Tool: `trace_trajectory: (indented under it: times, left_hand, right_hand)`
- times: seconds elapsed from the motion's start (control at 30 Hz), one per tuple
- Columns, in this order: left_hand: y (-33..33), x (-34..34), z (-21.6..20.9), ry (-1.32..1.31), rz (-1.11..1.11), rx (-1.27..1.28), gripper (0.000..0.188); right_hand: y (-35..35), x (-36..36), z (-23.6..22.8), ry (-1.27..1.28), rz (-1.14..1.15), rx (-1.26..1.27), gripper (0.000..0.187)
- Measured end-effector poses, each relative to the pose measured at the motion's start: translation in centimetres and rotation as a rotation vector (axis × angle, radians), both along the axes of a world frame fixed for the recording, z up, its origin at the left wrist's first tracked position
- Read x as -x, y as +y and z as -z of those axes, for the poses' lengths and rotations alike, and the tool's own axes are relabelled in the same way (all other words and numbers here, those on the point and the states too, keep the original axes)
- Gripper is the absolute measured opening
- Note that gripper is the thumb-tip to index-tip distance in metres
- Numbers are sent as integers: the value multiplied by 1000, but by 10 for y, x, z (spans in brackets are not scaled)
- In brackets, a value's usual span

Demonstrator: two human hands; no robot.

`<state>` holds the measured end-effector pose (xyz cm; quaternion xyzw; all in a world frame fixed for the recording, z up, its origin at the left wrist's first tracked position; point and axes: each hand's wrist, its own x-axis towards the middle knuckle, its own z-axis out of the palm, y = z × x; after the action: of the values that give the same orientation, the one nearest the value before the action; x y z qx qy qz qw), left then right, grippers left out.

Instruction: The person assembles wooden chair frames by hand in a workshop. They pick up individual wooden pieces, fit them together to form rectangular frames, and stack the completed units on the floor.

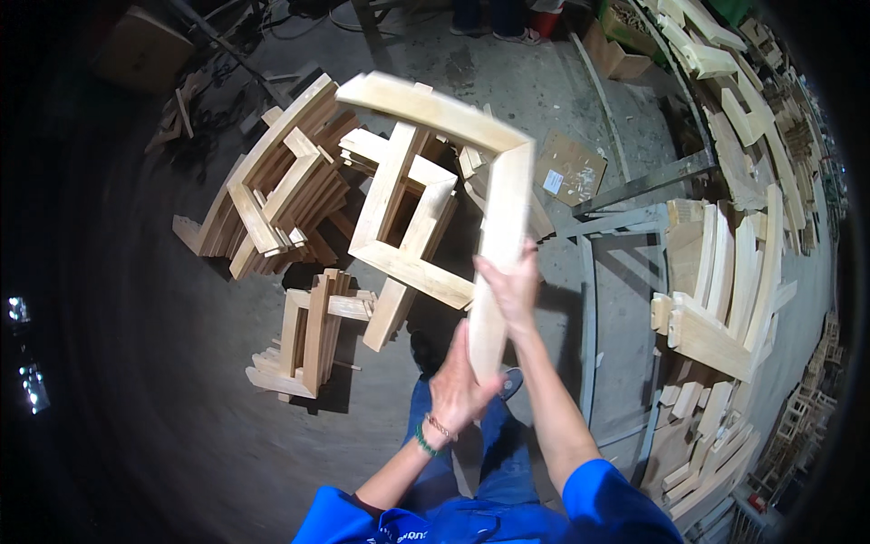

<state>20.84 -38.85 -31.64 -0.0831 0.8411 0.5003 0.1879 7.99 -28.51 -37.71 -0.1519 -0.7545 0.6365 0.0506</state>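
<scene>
A pale U-shaped wooden frame [507, 195] with mitred corners is held up in front of me. My left hand [462, 385] grips the lower end of its near leg, the thumb side against the wood. Higher on the same leg, my right hand [512, 286] is wrapped round it from the right. The frame's far leg reaches left, above a stack of similar wooden frames [412, 267] on the floor. The leg hides part of that stack, and some fingers of both hands are out of sight behind the wood.
More frames lie stacked on the floor at left [290, 181], with a smaller pile [313, 331] nearer me. A metal rack [589, 317] and wooden parts [725, 281] stand at right. Flattened cardboard [569, 170] lies beyond. Another person's feet [517, 34] show at the top.
</scene>
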Motion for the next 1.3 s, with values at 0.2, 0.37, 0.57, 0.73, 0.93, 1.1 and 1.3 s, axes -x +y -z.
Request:
trace_trajectory:
  times: [0.2, 0.37, 0.57, 0.73, 0.93, 1.1, 1.3]
  left_hand:
    - [-100, 17, 114, 112, 13, 264, 89]
    - [-159, 36, 174, 84, 147, 575, 101]
    - [-149, 50, 184, 13, 129, 413, 114]
    - [-143, 62, 174, 48, 13, 373, 114]
    - [-128, 57, 171, 148, -11, 262, 108]
    - [-109, 47, 174, 223, -176, -19, 108]
    - [-74, 11, 138, 482, -26, 710, 88]
  right_hand:
    - [-107, 22, 70, -252, -29, -271, 84]
    - [-118, 30, 97, -405, -237, -483, 78]
    - [-88, 26, 114, -414, -237, -399, 76]
    - [-55, -9, 100, -277, -195, -278, 65]
    - [30, -99, 47, -391, -263, -168, 37]
    - [133, -154, -33, -365, -371, 119, 34]
    - [286, -199, -170, -156, 207, 187, 20]
